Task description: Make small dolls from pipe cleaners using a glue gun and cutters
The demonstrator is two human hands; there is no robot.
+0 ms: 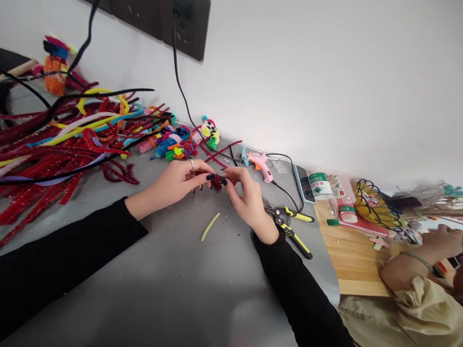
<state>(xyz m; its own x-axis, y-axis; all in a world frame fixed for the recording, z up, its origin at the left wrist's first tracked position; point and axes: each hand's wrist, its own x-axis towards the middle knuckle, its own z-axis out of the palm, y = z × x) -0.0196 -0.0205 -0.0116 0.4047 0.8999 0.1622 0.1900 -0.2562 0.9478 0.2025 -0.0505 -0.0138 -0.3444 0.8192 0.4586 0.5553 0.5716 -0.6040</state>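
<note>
My left hand (184, 180) and my right hand (246, 195) meet above the grey mat (173, 289). Both pinch a small dark-red pipe cleaner piece (216, 183), mostly covered by the fingertips. A ring sits on a finger of the left hand. On the mat just below the hands lies a short pale-green pipe cleaner (210, 226). Wire strippers (289, 226) with black and yellow handles rest beside my right wrist. Behind the hands are loose red pipe cleaners (220, 152) and a pink glue gun (261, 164).
At left spreads a heap of coloured pipe cleaners (72, 140), with black cables across it. Small pipe cleaner figures (173, 142) line the wall. A phone (304, 183), bottles (321, 188) and a yellow basket (374, 202) stand right. Another person's arm (408, 265) rests at far right.
</note>
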